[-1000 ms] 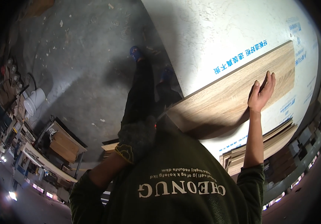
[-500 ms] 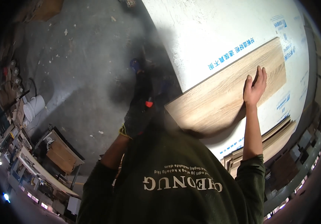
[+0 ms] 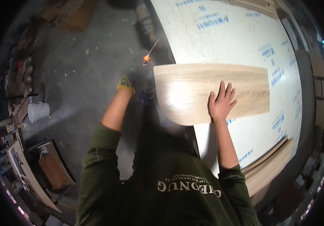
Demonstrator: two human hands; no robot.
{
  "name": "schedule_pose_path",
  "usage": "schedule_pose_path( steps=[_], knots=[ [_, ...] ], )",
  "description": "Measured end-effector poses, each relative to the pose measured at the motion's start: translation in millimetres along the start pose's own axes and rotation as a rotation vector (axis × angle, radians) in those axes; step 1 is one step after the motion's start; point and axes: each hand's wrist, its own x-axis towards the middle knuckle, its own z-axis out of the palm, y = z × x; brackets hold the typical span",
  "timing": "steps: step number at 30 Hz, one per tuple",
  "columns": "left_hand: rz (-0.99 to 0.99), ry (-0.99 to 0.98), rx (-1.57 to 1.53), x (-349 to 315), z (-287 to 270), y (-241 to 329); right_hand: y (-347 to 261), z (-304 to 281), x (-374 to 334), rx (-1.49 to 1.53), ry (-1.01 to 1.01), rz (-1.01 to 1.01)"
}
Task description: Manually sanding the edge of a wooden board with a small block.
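Bare right hand (image 3: 221,107) spread flat on a pale wood-grain board (image 3: 184,88) with one rounded corner, in the centre of the frame

The board lies partly on a broad white work surface (image 3: 237,47) with blue print, which fills much of the upper right; its left end juts past the surface's edge, the rounded corner towards the lower centre. The left hand (image 3: 133,75), in a dark glove with a yellow cuff, is just beside that end, close to a slender tool (image 3: 147,58) with an orange-red part; the glove sinks into shadow, so I cannot tell whether its fingers grip the tool. Long, stacked wood-grain strips (image 3: 267,167) lie at lower right; a round white bucket (image 3: 38,112) stands at far left
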Motion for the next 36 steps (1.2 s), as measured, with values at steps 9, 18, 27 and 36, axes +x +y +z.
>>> schedule_pose_path(
  steps=[9, 18, 27, 36],
  knots=[
    [0.097, 0.130, 0.066, -126, 5, 44, -95, 23, 64, 0.151, 0.012, -0.343],
    [-0.235, -0.052, 0.315, -105, 20, 66, -101, 30, 77, 0.417, 0.145, -0.355],
    [-0.316, -0.083, 0.476, -110, 29, 68, -99, 32, 76, 0.479, 0.136, -0.328],
    [-0.342, -0.052, 0.599, -103, 31, 65, -99, 30, 75, 0.499, 0.159, -0.346]
  ],
)
